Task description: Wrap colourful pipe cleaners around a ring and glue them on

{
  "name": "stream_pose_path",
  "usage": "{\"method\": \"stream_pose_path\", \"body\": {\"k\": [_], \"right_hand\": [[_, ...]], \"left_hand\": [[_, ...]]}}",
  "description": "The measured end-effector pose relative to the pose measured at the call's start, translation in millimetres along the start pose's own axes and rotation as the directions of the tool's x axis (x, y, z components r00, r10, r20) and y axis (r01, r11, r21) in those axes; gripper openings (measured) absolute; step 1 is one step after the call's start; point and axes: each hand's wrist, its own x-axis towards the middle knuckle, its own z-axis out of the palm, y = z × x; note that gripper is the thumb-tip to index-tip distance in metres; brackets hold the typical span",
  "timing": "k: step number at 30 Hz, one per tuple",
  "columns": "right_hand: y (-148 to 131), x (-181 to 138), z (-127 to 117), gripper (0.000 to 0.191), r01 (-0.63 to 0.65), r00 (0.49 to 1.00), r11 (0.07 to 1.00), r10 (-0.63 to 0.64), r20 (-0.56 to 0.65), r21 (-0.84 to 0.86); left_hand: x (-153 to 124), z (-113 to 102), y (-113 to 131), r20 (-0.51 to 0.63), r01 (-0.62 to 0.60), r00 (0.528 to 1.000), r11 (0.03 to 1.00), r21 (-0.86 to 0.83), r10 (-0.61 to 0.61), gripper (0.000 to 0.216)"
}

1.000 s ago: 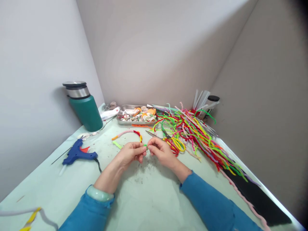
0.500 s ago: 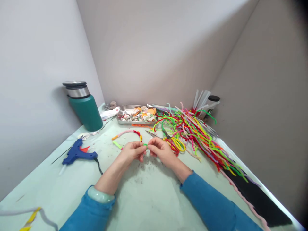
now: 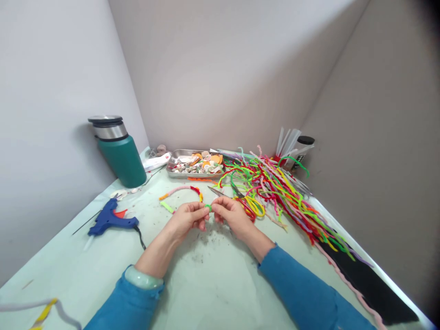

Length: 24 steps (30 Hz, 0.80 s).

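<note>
My left hand [image 3: 187, 218] and my right hand [image 3: 231, 216] meet fingertip to fingertip just above the pale green table. Both pinch one small green pipe-cleaner piece [image 3: 208, 207] between them; most of it is hidden by the fingers. A curved pink, red and yellow pipe-cleaner strip [image 3: 184, 190] lies just beyond my left hand. Scissors [image 3: 237, 197] with yellow and red handles lie right beside my right hand.
A blue glue gun [image 3: 109, 219] lies at left with its cord. A green flask [image 3: 118, 151] stands by the left wall. A metal tray [image 3: 175, 170] of small pieces sits at the back. A pile of coloured pipe cleaners [image 3: 285, 192] spreads along the right.
Both hands have stayed together on the green piece, with only slight finger movement. Nothing else on the table has moved.
</note>
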Motion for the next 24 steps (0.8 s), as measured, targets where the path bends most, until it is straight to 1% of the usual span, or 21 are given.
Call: {"method": "stream_pose_path", "body": {"k": [2,5,8,10,12,14,16,19,24], "right_hand": [[2,1,3,0.017,0.061,0.996,0.996,-0.064,-0.064,-0.062],[5,-1,4,0.011,0.187,0.972,0.954,-0.215,-0.098,-0.236],[4,-5,5,0.010,0.284,0.930,0.866,-0.354,-0.103,-0.412],[2,-7,6,0.010,0.345,0.897,0.805,-0.435,-0.083,-0.483],[0,-9,7,0.012,0.405,0.864,0.753,-0.501,-0.051,-0.519],[-1,-10,8,0.013,0.445,0.842,0.720,-0.539,-0.026,-0.532],[-2,-11,8,0.014,0.465,0.831,0.701,-0.557,-0.007,-0.540],[-1,-12,7,0.015,0.480,0.825,0.682,-0.565,0.018,-0.552],[0,-13,8,0.015,0.471,0.826,0.670,-0.564,0.019,-0.574]], "left_hand": [[1,1,0,-0.039,-0.005,0.999,1.000,-0.021,0.005,0.027],[2,1,1,-0.060,-0.007,0.998,0.999,-0.036,0.004,0.027],[2,1,-1,-0.059,-0.001,0.998,0.999,-0.041,-0.001,0.028],[2,0,-2,-0.061,0.001,0.998,0.999,-0.038,-0.003,0.028],[3,0,-2,-0.057,0.005,0.998,0.999,-0.040,-0.007,0.028],[2,0,-2,-0.048,0.011,0.999,0.998,-0.057,-0.014,0.027],[2,0,-2,-0.038,0.018,0.999,0.997,-0.079,-0.021,0.025],[1,0,-2,-0.035,0.024,0.999,0.995,-0.099,-0.028,0.024],[1,1,-1,-0.042,0.019,0.999,0.993,-0.118,-0.024,0.023]]}}
